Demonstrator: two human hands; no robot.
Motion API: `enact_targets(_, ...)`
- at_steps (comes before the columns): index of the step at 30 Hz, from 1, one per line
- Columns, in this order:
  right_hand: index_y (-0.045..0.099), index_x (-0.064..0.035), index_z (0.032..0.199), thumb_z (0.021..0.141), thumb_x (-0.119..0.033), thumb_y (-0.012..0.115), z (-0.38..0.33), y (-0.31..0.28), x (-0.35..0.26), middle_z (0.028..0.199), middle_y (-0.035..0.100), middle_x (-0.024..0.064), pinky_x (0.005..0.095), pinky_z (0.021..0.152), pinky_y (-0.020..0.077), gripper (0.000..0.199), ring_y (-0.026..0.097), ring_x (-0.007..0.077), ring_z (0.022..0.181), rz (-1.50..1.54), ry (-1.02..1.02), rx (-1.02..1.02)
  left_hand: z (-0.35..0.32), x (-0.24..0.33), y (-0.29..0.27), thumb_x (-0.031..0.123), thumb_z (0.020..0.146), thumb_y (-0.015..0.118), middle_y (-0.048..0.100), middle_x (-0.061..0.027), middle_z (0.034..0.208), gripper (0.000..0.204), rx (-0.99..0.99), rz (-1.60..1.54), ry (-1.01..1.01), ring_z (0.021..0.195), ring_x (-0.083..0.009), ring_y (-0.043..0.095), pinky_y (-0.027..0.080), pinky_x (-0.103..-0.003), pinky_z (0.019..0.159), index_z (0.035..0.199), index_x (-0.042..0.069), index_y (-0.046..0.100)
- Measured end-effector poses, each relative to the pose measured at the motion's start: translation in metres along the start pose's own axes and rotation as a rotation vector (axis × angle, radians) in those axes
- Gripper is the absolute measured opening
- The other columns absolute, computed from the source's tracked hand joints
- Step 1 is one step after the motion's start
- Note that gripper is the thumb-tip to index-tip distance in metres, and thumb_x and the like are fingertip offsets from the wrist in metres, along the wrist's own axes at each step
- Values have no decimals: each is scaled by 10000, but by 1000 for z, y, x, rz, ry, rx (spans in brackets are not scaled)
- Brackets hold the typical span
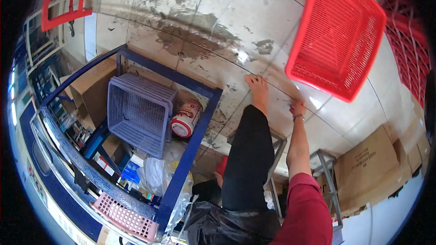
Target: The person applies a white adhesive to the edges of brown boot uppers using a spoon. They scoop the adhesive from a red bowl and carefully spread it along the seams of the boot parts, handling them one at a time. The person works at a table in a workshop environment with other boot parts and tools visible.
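My right hand (297, 108) reaches down low over the tiled floor, beside my bare foot (258, 91). A band circles the wrist, and a dark red sleeve covers the upper arm. Its fingers look curled together, with a tiny dark spot at their tips that is too small to name. Beyond the hand, to the right, a large red plastic basket (336, 41) stands apart from it. My left hand is out of sight.
A blue metal-framed table (190, 154) stands at left, with a purple basket (136, 113) and a red-and-white tub (184, 124) under it. A pink basket (125, 215) sits near its edge. Cardboard boxes (368, 168) and a grey metal frame (326, 177) are at right. Dark patches stain the floor.
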State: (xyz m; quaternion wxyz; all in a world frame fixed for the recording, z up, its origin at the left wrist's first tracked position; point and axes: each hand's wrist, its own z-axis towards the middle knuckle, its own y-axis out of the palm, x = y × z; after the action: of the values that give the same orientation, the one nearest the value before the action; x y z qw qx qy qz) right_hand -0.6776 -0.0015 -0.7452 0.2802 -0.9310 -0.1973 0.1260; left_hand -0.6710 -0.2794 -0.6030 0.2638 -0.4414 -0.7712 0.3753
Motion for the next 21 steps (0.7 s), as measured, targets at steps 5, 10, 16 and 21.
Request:
enact_targets(5, 606, 48, 932, 846, -187, 665, 55, -16, 7, 775, 713, 166, 386, 397, 516, 258, 708, 240, 566, 59, -48, 186, -141, -29, -48, 418, 1033, 522, 652, -158, 889, 493, -134, -470, -129, 694, -266, 601, 475, -440, 619, 1367, 59, 568)
enact_targets(10, 585, -5, 976, 875, -113, 572, -22, -18, -20, 756, 667, 181, 429, 489, 530, 149, 676, 302, 560, -509, -665, 173, -449, -101, -136, 403, 1034, 524, 660, -170, 844, 486, -299, -646, -861, 646, -277, 609, 481, -448, 577, 1362, 48, 575)
enact_targets(16, 628, -16, 1082, 868, -113, 627, -173, -82, -66, 846, 688, 140, 401, 676, 547, 236, 696, 276, 762, -431, -795, -347, -810, -55, -196, 384, 1036, 526, 670, -184, 790, 477, -138, -634, -1738, 589, -290, 618, 488, -457, 526, 1356, 35, 583)
enact_targets(21, 608, 25, 1105, 960, -35, 616, -312, -99, -189, 823, 641, 68, 309, 600, 536, 157, 646, 155, 694, -165, -1393, -188, -966, 25, -147, 390, 1021, 560, 588, -88, 667, 378, -17, -514, -1707, 514, -211, 568, 435, -394, 456, 1129, 36, 637)
